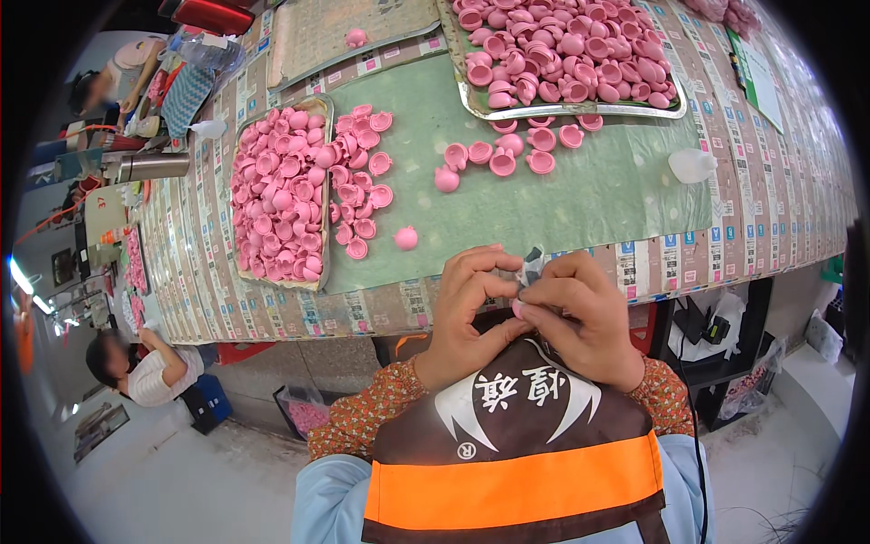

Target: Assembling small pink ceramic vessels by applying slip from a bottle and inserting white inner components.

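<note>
The person's left hand (467, 313) and right hand (580, 317) are brought together just in front of the chest, at the near edge of the counter (779, 208). Their fingertips meet on a small whitish piece (530, 269), and both hands are pinched on it; what this piece is cannot be told, because the fingers cover most of it. On the counter lies a green mat (589, 195). At its left side stands a shallow tray (324, 195) filled with a heap of pink caps (276, 195), and more of such caps lie loose on the mat just beside the tray's right rim. One single cap (406, 238) sits alone on the mat, near the hands. At the far right stands a metal tray (580, 111), also full of pink caps, some with the hollow side up; a few caps (507, 154) lie on the mat just in front of its near rim. A third tray (313, 32) at the far side holds only one pink cap (355, 37). A small clear bottle (691, 165) lies on the right part of the mat. A steel flask (149, 166) lies at the left end of the counter. Another person (149, 367) sits lower at the left, beside the counter.
</note>
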A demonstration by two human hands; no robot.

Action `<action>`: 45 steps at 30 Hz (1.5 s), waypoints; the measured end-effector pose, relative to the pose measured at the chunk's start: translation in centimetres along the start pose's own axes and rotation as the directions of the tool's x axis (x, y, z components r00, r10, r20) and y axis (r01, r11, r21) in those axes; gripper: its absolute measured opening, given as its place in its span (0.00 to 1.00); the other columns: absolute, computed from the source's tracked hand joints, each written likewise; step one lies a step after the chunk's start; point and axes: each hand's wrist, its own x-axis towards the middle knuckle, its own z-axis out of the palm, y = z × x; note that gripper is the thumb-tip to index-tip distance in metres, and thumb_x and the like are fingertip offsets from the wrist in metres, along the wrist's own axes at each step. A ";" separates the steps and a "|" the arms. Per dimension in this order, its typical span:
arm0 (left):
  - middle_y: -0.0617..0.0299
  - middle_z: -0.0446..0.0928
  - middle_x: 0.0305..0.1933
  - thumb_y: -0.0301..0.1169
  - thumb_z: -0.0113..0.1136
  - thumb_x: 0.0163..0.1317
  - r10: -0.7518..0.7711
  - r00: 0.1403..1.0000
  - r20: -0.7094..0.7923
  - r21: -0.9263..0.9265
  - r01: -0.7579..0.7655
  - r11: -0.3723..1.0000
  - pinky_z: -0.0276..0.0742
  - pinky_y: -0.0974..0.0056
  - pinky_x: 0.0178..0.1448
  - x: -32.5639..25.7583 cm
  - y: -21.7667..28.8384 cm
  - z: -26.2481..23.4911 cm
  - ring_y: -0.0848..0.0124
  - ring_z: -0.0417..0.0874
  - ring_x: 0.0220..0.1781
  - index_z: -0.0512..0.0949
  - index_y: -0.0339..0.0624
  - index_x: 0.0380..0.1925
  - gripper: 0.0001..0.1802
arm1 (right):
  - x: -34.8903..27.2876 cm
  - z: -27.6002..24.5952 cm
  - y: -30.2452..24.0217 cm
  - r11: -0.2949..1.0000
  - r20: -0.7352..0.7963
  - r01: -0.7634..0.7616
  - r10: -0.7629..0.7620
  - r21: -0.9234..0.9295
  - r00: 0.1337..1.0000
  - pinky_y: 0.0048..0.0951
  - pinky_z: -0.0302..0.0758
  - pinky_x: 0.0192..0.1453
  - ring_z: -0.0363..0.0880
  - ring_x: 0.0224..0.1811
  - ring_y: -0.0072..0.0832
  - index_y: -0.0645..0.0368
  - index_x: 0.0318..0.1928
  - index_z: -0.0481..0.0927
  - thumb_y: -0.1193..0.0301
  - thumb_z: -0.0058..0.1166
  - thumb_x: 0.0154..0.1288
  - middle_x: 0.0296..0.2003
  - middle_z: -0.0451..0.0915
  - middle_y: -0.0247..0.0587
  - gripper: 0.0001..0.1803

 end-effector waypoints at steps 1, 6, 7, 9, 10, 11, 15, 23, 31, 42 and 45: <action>0.56 0.74 0.60 0.31 0.78 0.49 -0.036 0.999 0.016 -0.036 0.036 0.999 0.64 0.53 0.69 -0.2 0.0 -0.1 0.57 0.70 0.67 0.80 0.44 0.46 0.23 | 0.1 0.2 -0.1 0.987 0.051 0.107 -0.101 -0.123 0.994 0.27 0.73 0.43 0.77 0.39 0.27 0.62 0.41 0.81 0.82 0.62 0.60 0.39 0.76 0.41 0.09; 0.59 0.73 0.61 0.30 0.72 0.57 -0.272 0.959 0.085 -0.511 0.276 0.814 0.66 0.58 0.67 -0.8 0.0 0.1 0.65 0.73 0.63 0.77 0.40 0.54 0.25 | 1.1 -2.0 1.4 0.893 -0.226 -0.039 -0.071 -0.448 0.972 0.36 0.74 0.47 0.78 0.44 0.39 0.59 0.44 0.82 0.80 0.65 0.55 0.47 0.76 0.48 0.15; 0.60 0.73 0.61 0.32 0.69 0.61 -0.349 0.926 0.141 -0.663 0.350 0.662 0.66 0.59 0.68 -0.7 0.5 0.1 0.66 0.73 0.62 0.74 0.39 0.59 0.26 | 1.8 -2.4 0.6 0.703 -0.241 -0.052 -0.173 -0.709 0.955 0.39 0.71 0.53 0.75 0.49 0.42 0.58 0.48 0.81 0.78 0.65 0.55 0.49 0.74 0.49 0.18; 0.60 0.73 0.61 0.33 0.66 0.64 -0.411 0.888 0.207 -0.781 0.403 0.477 0.67 0.60 0.68 -0.5 0.9 0.2 0.68 0.74 0.61 0.71 0.39 0.63 0.28 | 1.8 -2.3 0.6 0.495 -0.249 -0.105 -0.234 -0.863 0.940 0.45 0.62 0.66 0.66 0.60 0.47 0.55 0.56 0.78 0.71 0.69 0.54 0.53 0.71 0.48 0.27; 0.60 0.73 0.61 0.35 0.64 0.67 -0.477 0.840 0.257 -0.841 0.438 0.318 0.67 0.60 0.69 -0.5 1.0 0.2 0.68 0.74 0.61 0.69 0.38 0.65 0.29 | 1.5 -2.1 0.4 0.494 -0.249 -0.105 -0.235 -0.863 0.939 0.45 0.62 0.66 0.66 0.60 0.47 0.55 0.56 0.78 0.71 0.69 0.54 0.53 0.71 0.48 0.27; 0.60 0.73 0.61 0.37 0.62 0.69 -0.531 0.786 0.315 -0.879 0.454 0.150 0.67 0.60 0.69 -0.4 1.1 0.3 0.68 0.75 0.61 0.66 0.38 0.67 0.31 | 1.1 -1.7 0.0 0.726 -0.181 0.010 -0.184 -0.687 0.966 0.44 0.63 0.64 0.67 0.58 0.46 0.54 0.56 0.78 0.70 0.70 0.52 0.53 0.71 0.47 0.28; 0.62 0.72 0.64 0.34 0.54 0.74 -0.474 0.798 0.372 -0.898 0.439 0.034 0.67 0.62 0.69 0.0 1.4 0.4 0.73 0.74 0.62 0.67 0.39 0.68 0.25 | 1.0 1.0 0.3 0.916 -0.055 0.139 -0.172 -0.377 0.983 0.41 0.65 0.56 0.69 0.51 0.43 0.52 0.55 0.79 0.70 0.72 0.49 0.50 0.72 0.44 0.30; 0.60 0.73 0.61 0.33 0.56 0.73 -0.451 0.808 0.380 -0.868 0.480 0.128 0.68 0.63 0.69 -0.4 1.2 0.0 0.71 0.73 0.63 0.69 0.36 0.64 0.22 | 1.3 1.2 1.1 0.884 -0.035 0.234 -0.270 -0.404 0.962 0.41 0.66 0.49 0.70 0.46 0.40 0.52 0.50 0.80 0.73 0.70 0.48 0.45 0.75 0.42 0.25; 0.57 0.74 0.58 0.41 0.59 0.71 -0.450 0.769 0.454 -0.860 0.511 0.006 0.63 0.55 0.74 -0.5 1.1 0.0 0.64 0.73 0.65 0.71 0.35 0.59 0.25 | 1.1 2.0 1.8 0.897 -0.066 0.235 -0.278 -0.373 0.958 0.38 0.69 0.48 0.71 0.45 0.39 0.54 0.51 0.81 0.71 0.73 0.46 0.44 0.75 0.41 0.27; 0.60 0.75 0.59 0.42 0.61 0.70 -0.466 0.709 0.529 -0.816 0.576 -0.050 0.66 0.58 0.70 -1.3 0.5 0.0 0.67 0.74 0.63 0.69 0.38 0.64 0.29 | 1.0 2.3 2.0 0.815 -0.050 0.380 -0.444 -0.436 0.895 0.37 0.71 0.42 0.74 0.38 0.37 0.65 0.44 0.83 0.72 0.72 0.41 0.38 0.78 0.39 0.25; 0.60 0.75 0.61 0.41 0.62 0.69 -0.488 0.698 0.523 -0.816 0.576 -0.050 0.67 0.58 0.69 -1.2 0.6 0.0 0.68 0.75 0.63 0.67 0.38 0.67 0.31 | 1.0 2.1 1.7 0.783 -0.019 0.410 -0.472 -0.468 0.881 0.37 0.72 0.42 0.75 0.37 0.36 0.66 0.43 0.83 0.72 0.71 0.41 0.37 0.78 0.40 0.24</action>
